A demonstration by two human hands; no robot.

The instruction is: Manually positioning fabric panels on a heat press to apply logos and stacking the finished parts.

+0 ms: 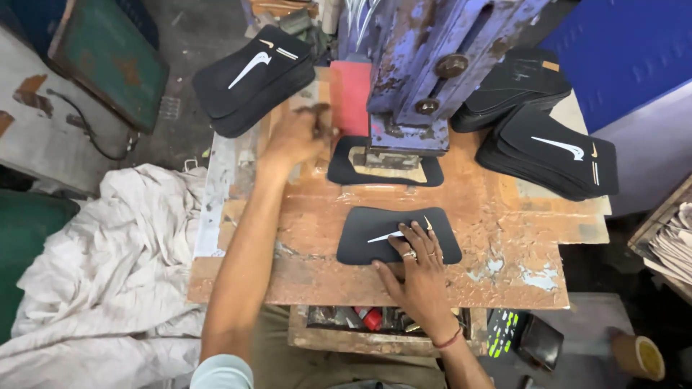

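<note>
My right hand [418, 270] lies flat, fingers spread, on a black printed strap piece [398, 236] in the middle of the bench [504, 216]. It presses down rather than grasps, so the grip is open, palm weight pinning the piece so it can't slide on the worn, flaky surface. The white curved mark on it shows just past my fingertips.

My left hand [295, 135] reaches forward to the blue press [425, 72], fingers curled beside its base near the red block [351, 94]; whether that grip is closed on something small there I cannot tell, as the fingers blur together. Under the press head sits another black piece [346, 167] with a pale stencil-like opening over it, lined up squarely beneath the plate so the stamp lands centred.

Stacks of black pieces sit within arm's reach on both sides: one stack [252, 72] to the far left and two stacks [555, 151] to the right of the press, the printed ones facing up. A crumpled white cloth [108, 266] lies off the bench's left edge, and a tray of small items [375, 318] sits under the near edge.
</note>
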